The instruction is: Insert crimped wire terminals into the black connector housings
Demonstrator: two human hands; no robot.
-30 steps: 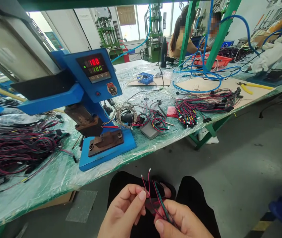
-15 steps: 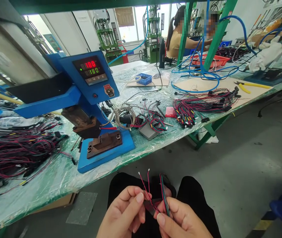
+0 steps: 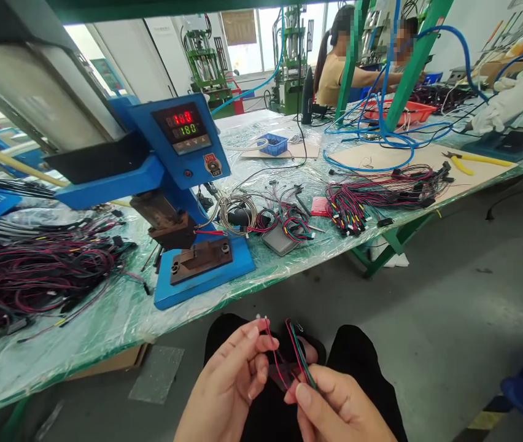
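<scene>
Fingers: the left hand [image 3: 227, 387] has thumb and forefinger closed in a pinch on the red strands near their white-tipped ends, at lower centre of the frame. The right hand [image 3: 339, 408] has its thumb pressed down against the forefinger, clamping the wire bundle [image 3: 294, 359] lower on its length. Both grips are closed on the wires; neither hand is free.

Held item: the wire bundle is a short set of thin red, green and black leads. It stands up between the two hands, over the person's lap and clear of the bench. The two-point hold appears to keep the leads taut and fanned so single strands can be told apart.

Bench: the table [image 3: 105, 325] spans the middle of the frame, green and covered in clear film. A blue press [image 3: 188, 184] stands at centre left with its digital display [image 3: 183, 123] lit and its base plate [image 3: 201, 261] at the near edge, within arm's reach. A loose harness pile [image 3: 35, 276] lies at far left; a tidier harness bundle [image 3: 381, 196] lies right of centre, with yellow cutters [image 3: 473, 161] beyond it.

Room: bare concrete floor [image 3: 450, 294] at right. Two co-workers [image 3: 339, 67] sit at upper right beside a red tray [image 3: 399, 110]. Green machines [image 3: 206, 61] stand along the back windows.
</scene>
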